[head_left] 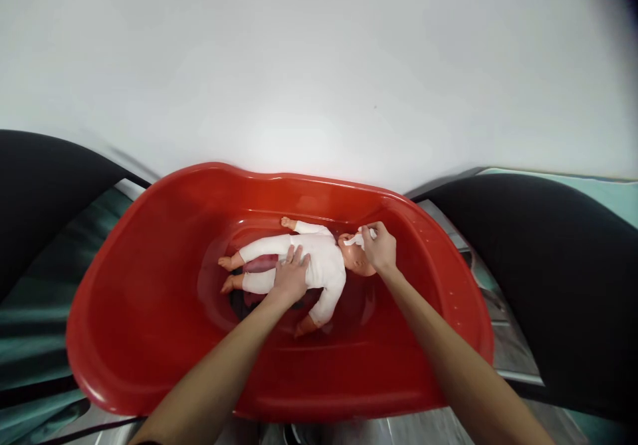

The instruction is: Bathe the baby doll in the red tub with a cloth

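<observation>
- My right hand point(383, 246) is pinching a white cloth point(354, 240) at the head point(355, 259) of the doll point(319, 256), just beneath those fingertips.
- The doll is lying lengthwise leftward from them, feet point(230, 262) farthest.
- My left hand point(292, 280) is resting nearer its hips, fingers spread, gripping nothing.

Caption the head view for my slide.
Left hand on baby doll, right hand holding white cloth at its head, inside red baby bathtub.

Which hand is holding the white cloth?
The right hand, pinching the white cloth at the doll's head; the left hand lies on the doll's body.
</observation>
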The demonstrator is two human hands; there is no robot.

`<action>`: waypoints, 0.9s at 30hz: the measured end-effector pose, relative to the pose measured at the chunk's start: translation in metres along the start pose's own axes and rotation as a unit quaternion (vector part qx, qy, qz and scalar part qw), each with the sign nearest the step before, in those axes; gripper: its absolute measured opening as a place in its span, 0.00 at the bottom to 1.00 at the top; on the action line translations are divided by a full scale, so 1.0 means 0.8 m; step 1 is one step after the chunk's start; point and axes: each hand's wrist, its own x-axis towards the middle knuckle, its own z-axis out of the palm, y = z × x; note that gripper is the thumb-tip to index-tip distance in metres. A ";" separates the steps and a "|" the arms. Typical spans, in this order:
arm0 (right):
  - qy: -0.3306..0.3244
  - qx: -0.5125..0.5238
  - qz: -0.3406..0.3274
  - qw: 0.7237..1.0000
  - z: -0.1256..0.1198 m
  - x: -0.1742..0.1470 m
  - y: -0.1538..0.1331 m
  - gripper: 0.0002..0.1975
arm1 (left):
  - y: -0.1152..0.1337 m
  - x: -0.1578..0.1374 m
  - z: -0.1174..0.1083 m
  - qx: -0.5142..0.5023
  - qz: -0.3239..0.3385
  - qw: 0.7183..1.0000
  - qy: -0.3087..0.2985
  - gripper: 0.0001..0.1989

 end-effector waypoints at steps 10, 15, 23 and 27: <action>-0.020 -0.147 -0.083 0.985 0.001 0.022 0.016 0.20 | 0.000 0.002 0.006 0.003 0.000 1.000 0.007 0.42; -0.116 -0.182 -0.024 0.976 -0.014 0.032 0.013 0.20 | 0.004 0.004 0.001 0.013 -0.010 1.000 -0.016 0.42; -0.197 -0.145 -0.034 0.969 -0.019 0.040 0.016 0.17 | 0.021 -0.002 -0.012 0.034 -0.018 0.999 -0.039 0.39; -0.214 -0.157 -0.051 0.963 -0.015 0.039 0.019 0.19 | 0.020 -0.002 -0.009 0.050 -0.009 0.998 -0.028 0.41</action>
